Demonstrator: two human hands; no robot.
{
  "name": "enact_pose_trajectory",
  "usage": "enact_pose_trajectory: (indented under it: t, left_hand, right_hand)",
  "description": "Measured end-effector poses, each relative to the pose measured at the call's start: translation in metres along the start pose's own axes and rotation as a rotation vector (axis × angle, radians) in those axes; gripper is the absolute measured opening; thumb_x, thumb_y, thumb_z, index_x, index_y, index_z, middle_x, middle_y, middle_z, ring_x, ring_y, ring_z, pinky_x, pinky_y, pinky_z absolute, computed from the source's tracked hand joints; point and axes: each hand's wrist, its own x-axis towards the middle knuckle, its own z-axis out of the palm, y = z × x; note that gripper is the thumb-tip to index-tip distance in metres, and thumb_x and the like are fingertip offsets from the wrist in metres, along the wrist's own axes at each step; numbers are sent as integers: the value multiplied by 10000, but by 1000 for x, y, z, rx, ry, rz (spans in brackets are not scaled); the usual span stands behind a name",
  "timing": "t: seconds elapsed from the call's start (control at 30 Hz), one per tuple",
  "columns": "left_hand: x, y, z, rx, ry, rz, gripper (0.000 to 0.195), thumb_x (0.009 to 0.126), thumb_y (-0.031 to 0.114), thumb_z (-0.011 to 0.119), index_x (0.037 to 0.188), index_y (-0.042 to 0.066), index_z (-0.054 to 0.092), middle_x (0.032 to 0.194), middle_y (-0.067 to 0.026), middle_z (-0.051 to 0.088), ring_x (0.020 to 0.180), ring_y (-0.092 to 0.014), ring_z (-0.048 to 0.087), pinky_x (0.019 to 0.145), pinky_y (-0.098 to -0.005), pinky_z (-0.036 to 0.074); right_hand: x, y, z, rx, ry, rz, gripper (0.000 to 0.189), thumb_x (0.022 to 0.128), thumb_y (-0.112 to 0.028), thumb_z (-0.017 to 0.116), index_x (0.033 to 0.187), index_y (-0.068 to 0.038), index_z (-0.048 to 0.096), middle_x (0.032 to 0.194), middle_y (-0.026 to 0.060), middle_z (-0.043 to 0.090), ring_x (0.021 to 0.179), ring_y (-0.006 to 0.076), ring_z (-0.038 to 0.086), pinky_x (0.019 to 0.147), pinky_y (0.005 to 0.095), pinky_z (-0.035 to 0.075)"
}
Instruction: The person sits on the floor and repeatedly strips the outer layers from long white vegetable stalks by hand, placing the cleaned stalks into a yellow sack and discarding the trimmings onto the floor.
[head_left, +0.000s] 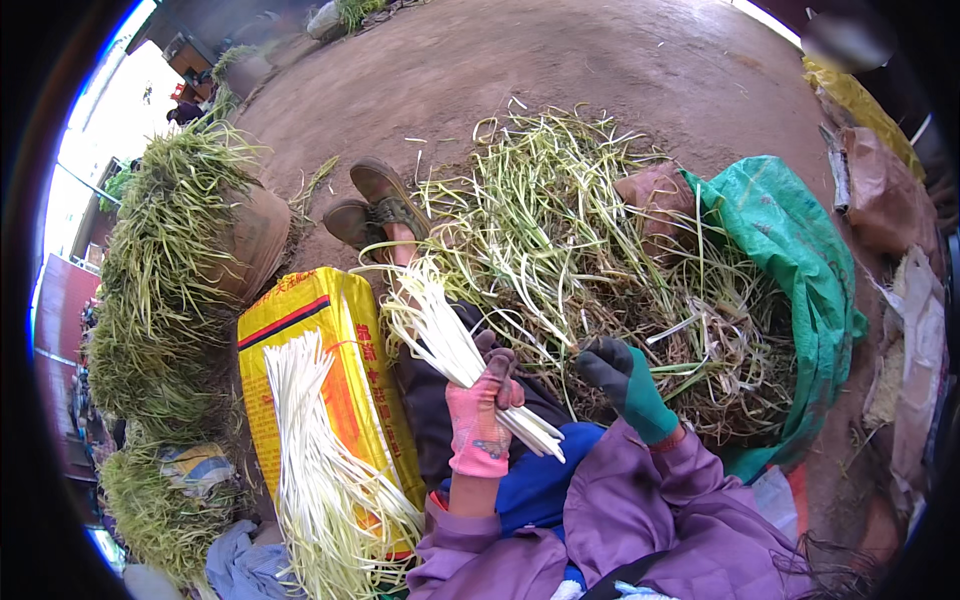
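Note:
My left hand (486, 416), in a pink glove with dark fingers, grips a bundle of clean white allium stalks (442, 341). Their cut-looking ends point toward my lap, and their yellowish leaf tips hang over my leg. My right hand (622, 382) wears a green glove with a dark palm. Its fingers are closed at the root end of a pale stalk (551, 326) beside the heap. Before me spreads a large tangled heap of unsorted stalks (555, 217) with brown roots and dry skins. To my left, a pile of white stalks (307, 420) lies on a yellow printed sack (352, 315).
A green woven sack (795, 232) borders the heap at right. Tall bunches of green leafy stalks (161, 262) stand at far left. A blue-grey cloth (244, 559) lies at lower left. My shoes (382, 191) rest on the dirt floor (450, 82). Sacking (889, 187) lines the right edge.

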Motion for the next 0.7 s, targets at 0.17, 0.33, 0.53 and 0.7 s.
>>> enact_pose_trajectory:
  t: [0.17,0.33,0.53,0.7]
  left_hand:
    - [-4,-6,6,182,32,-7,449,900,59,716,1287,-4,498,961,-105,683,447,-75,412,477,-283,396]
    - [-11,-13,8,276,75,-17,453,865,11,729,1262,-37,516,900,-100,662,453,-91,430,480,-298,428]
    - [-18,-12,11,351,63,-34,425,839,-48,707,1228,-49,536,790,-63,622,458,-104,448,464,-299,444]
    - [-23,-6,11,375,23,14,412,834,-57,703,1213,-50,541,792,-88,646,461,-102,452,460,-297,452]
  right_hand:
    - [-19,-3,17,-21,-5,-53,161,965,-140,649,1053,-5,643,880,-32,623,793,49,537,712,232,459]
    - [-21,2,26,-532,51,-381,128,870,-130,712,962,-46,683,832,97,662,775,262,608,729,349,491]
    - [-15,-2,21,-585,-135,-476,156,863,-142,715,980,-46,679,791,76,651,725,238,604,731,364,502]
    - [6,-25,8,-271,35,-179,258,961,-178,652,1137,7,619,937,43,656,824,91,606,741,267,505]
